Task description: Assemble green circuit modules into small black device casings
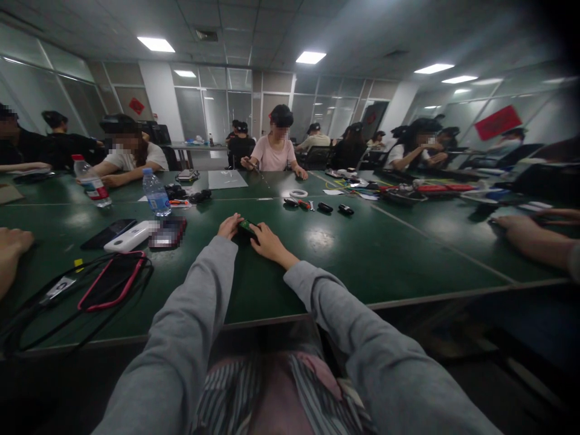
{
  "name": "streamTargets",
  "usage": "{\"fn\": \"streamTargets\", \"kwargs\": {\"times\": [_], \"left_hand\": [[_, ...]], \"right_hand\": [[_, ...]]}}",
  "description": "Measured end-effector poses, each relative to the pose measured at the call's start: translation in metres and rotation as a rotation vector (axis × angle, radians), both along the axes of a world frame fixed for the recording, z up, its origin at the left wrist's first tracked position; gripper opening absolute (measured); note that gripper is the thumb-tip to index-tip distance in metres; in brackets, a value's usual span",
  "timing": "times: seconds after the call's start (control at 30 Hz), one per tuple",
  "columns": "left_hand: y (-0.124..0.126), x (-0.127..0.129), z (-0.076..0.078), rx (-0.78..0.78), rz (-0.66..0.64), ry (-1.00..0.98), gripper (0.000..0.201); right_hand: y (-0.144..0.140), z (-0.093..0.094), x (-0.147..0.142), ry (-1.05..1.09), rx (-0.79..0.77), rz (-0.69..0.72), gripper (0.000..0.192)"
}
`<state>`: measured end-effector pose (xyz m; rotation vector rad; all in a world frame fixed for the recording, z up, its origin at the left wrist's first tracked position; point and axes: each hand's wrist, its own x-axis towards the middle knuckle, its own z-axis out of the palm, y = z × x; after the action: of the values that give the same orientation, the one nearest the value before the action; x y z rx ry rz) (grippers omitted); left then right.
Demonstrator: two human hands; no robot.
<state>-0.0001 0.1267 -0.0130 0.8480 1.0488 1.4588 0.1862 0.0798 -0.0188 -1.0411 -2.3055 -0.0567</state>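
Observation:
Both my arms in grey sleeves reach out over a dark green table (362, 254). My left hand (229, 226) and my right hand (267, 241) meet around a small dark object with a green face (247, 228) that rests on the table. The fingers of both hands close on it from either side. Most of the object is hidden by my fingers.
Left of my hands lie a white power bank (129, 237), a black phone (109, 233), a red-edged phone case (111, 282) with black cables, and two water bottles (156, 193). Small black parts and a tape roll (298, 193) lie beyond. Several people sit around; another person's hand (528, 232) rests at right.

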Motion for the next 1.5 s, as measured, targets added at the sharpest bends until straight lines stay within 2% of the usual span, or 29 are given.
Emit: {"fn": "streamTargets", "kwargs": {"times": [0.17,0.33,0.5,0.6,0.7,0.8,0.97,1.1,1.23,1.3,1.37,1.43,1.5], "left_hand": [[0.004,0.005,-0.007,0.036,0.015,0.019,0.036],[-0.003,0.011,-0.001,0.009,-0.007,-0.009,0.049],[-0.012,0.015,0.005,-0.038,-0.176,-0.119,0.053],[-0.014,0.013,0.005,-0.041,-0.195,-0.160,0.056],[-0.014,0.012,0.003,-0.032,-0.163,-0.167,0.061],[-0.012,0.011,0.001,-0.017,-0.155,-0.166,0.059],[-0.009,0.011,-0.001,0.042,-0.181,-0.214,0.054],[-0.008,0.014,0.000,0.132,-0.190,-0.250,0.049],[-0.013,0.022,0.006,0.169,-0.286,-0.238,0.050],[-0.018,0.028,0.011,0.164,-0.317,-0.254,0.051],[-0.024,0.036,0.018,0.156,-0.299,-0.298,0.048],[-0.030,0.045,0.024,0.115,-0.266,-0.349,0.041],[-0.035,0.054,0.028,0.030,-0.273,-0.362,0.038]], "right_hand": [[-0.003,0.004,0.004,0.027,0.060,-0.015,0.052],[-0.009,0.014,0.002,0.086,0.101,0.048,0.065],[-0.013,0.019,0.001,0.145,0.118,0.110,0.067],[-0.004,0.012,0.004,0.232,0.051,0.099,0.073],[0.009,0.002,0.008,0.408,-0.118,0.081,0.091],[0.016,-0.003,0.010,0.600,-0.418,0.110,0.098],[0.010,0.007,0.008,0.941,-0.938,0.302,0.068],[0.005,0.017,0.008,1.114,-1.176,0.391,0.048],[0.002,0.020,0.010,1.181,-1.360,0.434,0.039],[0.001,0.019,0.008,1.221,-1.347,0.434,0.035],[0.001,0.016,0.004,1.226,-1.265,0.411,0.037],[0.001,0.012,-0.004,1.203,-1.109,0.328,0.043],[0.002,0.008,-0.013,1.186,-0.889,0.184,0.049]]}}
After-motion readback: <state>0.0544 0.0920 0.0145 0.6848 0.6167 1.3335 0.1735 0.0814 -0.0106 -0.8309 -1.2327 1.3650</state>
